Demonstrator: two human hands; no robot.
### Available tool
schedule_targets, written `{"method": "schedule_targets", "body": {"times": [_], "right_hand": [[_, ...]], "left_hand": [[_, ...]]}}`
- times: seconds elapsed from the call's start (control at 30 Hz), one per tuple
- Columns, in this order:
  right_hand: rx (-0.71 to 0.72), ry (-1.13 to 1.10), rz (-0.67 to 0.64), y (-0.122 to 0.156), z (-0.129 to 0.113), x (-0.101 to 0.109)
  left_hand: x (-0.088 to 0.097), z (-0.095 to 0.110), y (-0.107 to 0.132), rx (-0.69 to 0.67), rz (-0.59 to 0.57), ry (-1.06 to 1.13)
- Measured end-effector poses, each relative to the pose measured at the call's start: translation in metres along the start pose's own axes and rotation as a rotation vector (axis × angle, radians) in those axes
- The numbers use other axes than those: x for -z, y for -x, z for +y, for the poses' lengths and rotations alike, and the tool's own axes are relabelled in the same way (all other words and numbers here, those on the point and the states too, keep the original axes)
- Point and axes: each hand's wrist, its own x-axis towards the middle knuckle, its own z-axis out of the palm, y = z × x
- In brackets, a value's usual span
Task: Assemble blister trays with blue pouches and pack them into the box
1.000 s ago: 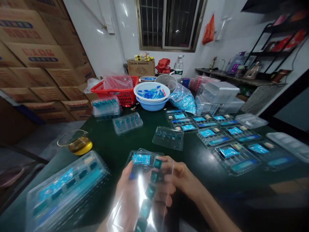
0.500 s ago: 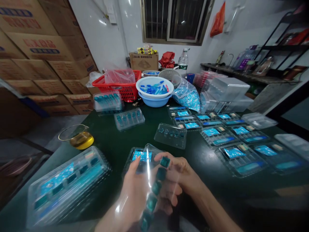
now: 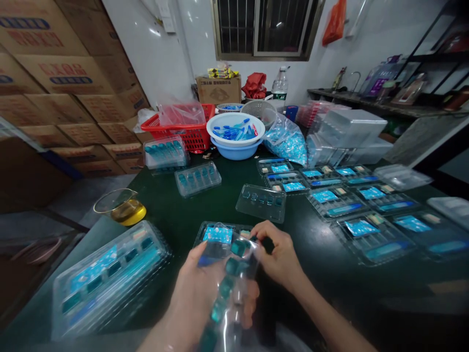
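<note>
Clear plastic blister tray [image 3: 229,278], teal cavities, held tilted up at 6 o'clock, off the tabletop. Left hand [image 3: 198,298] grasps it from behind; right hand [image 3: 280,254] pinches its upper edge. Second blister tray [image 3: 216,233] lies flat beneath. Filled blister trays [image 3: 361,227] sit ranked at 3 o'clock, lying flat.

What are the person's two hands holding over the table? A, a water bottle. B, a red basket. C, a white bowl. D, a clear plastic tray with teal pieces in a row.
D: the left hand and right hand both grip the clear plastic tray, its teal pieces running in a row.
</note>
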Motion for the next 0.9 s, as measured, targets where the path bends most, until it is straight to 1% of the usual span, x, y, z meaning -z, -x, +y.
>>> {"method": "schedule_targets", "body": {"times": [0.07, 0.13, 0.23, 0.3, 0.37, 0.4, 0.47, 0.57, 0.67, 0.8, 0.9], "right_hand": [[-0.005, 0.075, 0.08, -0.002, 0.006, 0.012], [-0.068, 0.09, 0.097, -0.002, 0.012, 0.027], [-0.217, 0.008, 0.09, 0.005, 0.023, 0.043], [-0.336, -0.084, 0.093, 0.015, 0.031, 0.048], [-0.429, -0.167, 0.087, 0.025, 0.039, 0.049], [-0.458, -0.193, 0.084, 0.03, 0.042, 0.048], [-0.49, -0.214, 0.084, 0.037, 0.046, 0.048], [-0.501, -0.217, 0.086, 0.041, 0.048, 0.048], [-0.5, -0.207, 0.067, 0.041, 0.048, 0.048], [-0.486, -0.2, 0.026, 0.04, 0.051, 0.049], [-0.475, -0.211, 0.023, 0.04, 0.052, 0.049]], "left_hand": [[0.0, 0.007, 0.009, -0.054, 0.044, 0.001], [0.001, 0.021, 0.021, -0.155, 0.096, -0.019], [0.004, 0.046, 0.037, -0.278, 0.15, -0.063], [0.006, 0.059, 0.044, -0.335, 0.194, -0.109], [0.006, 0.066, 0.046, -0.376, 0.235, -0.165], [0.005, 0.068, 0.045, -0.394, 0.238, -0.192], [-0.001, 0.069, 0.041, -0.413, 0.205, -0.229], [-0.014, 0.069, 0.033, -0.408, 0.141, -0.265], [-0.026, 0.07, 0.024, -0.383, 0.132, -0.347], [-0.03, 0.071, 0.011, -0.403, 0.097, -0.506], [-0.031, 0.071, 0.003, -0.471, 0.099, -0.69]]}}
